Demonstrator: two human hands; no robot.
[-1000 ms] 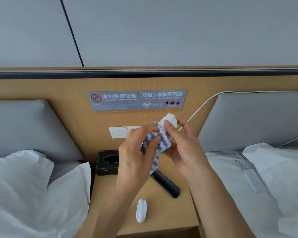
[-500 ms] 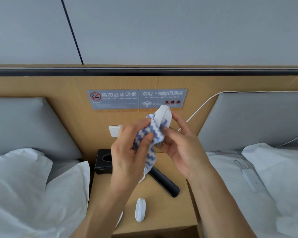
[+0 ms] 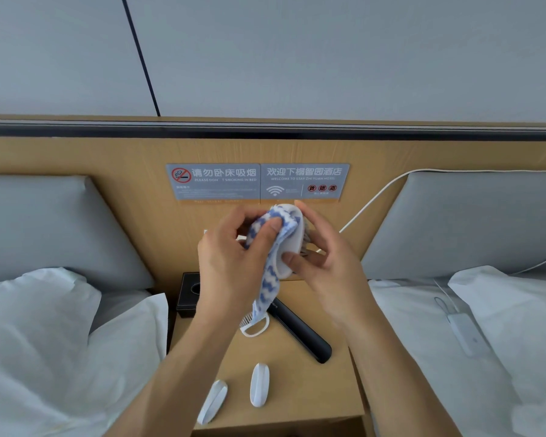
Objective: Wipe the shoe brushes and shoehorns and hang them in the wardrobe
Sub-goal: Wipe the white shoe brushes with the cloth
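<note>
My right hand (image 3: 323,257) holds a small white shoe brush (image 3: 292,247) upright over the nightstand, its bristles facing the palm. My left hand (image 3: 230,257) presses a blue-and-white patterned cloth (image 3: 268,269) over the brush's top and back; the cloth's tail hangs down. On the wooden nightstand (image 3: 338,392) lie two white shoehorns (image 3: 259,384) (image 3: 213,400) near the front edge, a second white brush (image 3: 254,326) partly hidden under the cloth, and a long black shoehorn (image 3: 301,334) lying diagonally.
A black tissue box (image 3: 186,294) stands at the nightstand's back left. White pillows and bedding (image 3: 44,335) flank both sides. A white cable and adapter (image 3: 464,332) lie on the right bed. Signs (image 3: 259,182) hang on the wooden headboard panel.
The hands and brush rose slightly. The left hand slid the cloth up over the brush's top, and the brush turned so its white back shows. The view tilted down, revealing both white shoehorns.
</note>
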